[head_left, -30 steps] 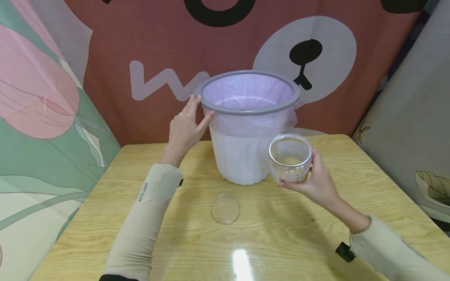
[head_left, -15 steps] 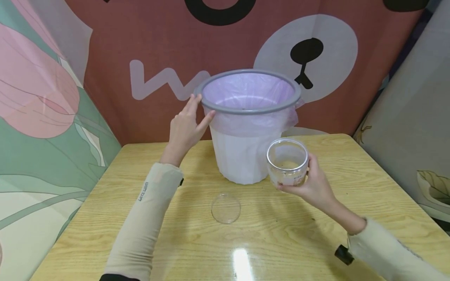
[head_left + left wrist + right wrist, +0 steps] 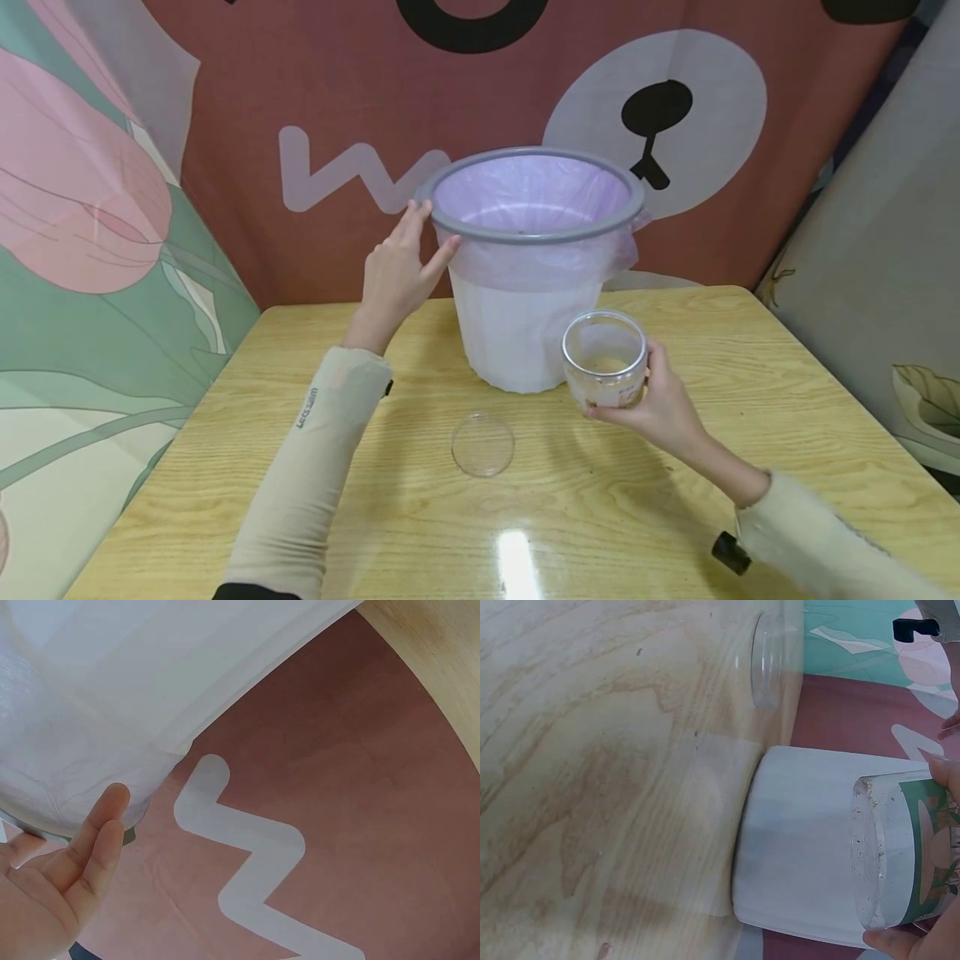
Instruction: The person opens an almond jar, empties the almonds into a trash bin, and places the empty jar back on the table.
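Note:
A white trash bin (image 3: pixel 502 333) with a grey rim and a pale purple bag liner (image 3: pixel 536 196) stands at the back of the table. My left hand (image 3: pixel 393 275) touches the left side of its rim, fingers extended; in the left wrist view the fingertips (image 3: pixel 112 799) lie near the bagged edge. My right hand (image 3: pixel 663 408) grips a clear jar (image 3: pixel 603 375), held above the table in front of the bin's lower right. The jar is uncovered, with small specks inside and a green printed label (image 3: pixel 922 847). A round clear lid (image 3: pixel 482 446) lies on the table between my arms.
The wooden table (image 3: pixel 420 533) reaches back to a reddish-brown cloth backdrop (image 3: pixel 360 92) printed with a bear face. Floral cloth (image 3: pixel 90 250) hangs on the left, and grey cloth (image 3: pixel 862 250) on the right. Tiny dark specks dot the tabletop.
My right hand has lowered the jar and brought it slightly to the left, nearer to me. My left hand stays at the bin's rim; bin and lid keep their places.

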A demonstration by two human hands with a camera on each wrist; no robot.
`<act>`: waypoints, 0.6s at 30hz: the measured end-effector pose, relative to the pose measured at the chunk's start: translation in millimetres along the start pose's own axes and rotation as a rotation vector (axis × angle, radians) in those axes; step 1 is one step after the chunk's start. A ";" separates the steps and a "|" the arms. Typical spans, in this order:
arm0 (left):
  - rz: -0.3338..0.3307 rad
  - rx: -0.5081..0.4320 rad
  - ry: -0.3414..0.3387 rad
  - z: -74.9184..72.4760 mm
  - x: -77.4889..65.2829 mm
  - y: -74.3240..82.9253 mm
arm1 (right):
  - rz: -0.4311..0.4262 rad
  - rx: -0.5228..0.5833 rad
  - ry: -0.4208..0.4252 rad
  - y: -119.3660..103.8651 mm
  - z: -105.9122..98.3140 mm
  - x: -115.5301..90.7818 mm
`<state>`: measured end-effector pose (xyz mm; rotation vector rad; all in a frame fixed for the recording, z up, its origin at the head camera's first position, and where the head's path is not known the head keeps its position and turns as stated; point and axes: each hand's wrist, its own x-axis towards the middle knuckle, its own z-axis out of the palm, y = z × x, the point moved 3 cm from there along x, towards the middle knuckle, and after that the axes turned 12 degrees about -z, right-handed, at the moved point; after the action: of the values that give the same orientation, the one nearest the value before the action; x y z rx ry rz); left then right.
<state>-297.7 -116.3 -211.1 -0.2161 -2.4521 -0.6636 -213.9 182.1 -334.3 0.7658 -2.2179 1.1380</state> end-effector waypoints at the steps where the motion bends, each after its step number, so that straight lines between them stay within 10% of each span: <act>1: 0.001 -0.002 0.002 0.2 0.1 -0.2 | -0.001 0.008 -0.001 0.4 0.7 -0.6; 18: 0.008 -0.010 0.017 1.0 0.0 -0.6 | 0.041 0.068 -0.045 9.7 13.9 -11.3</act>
<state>-298.4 -116.3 -212.0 -0.2232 -2.4306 -0.6716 -215.3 177.9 -354.1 0.7842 -2.2517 1.2327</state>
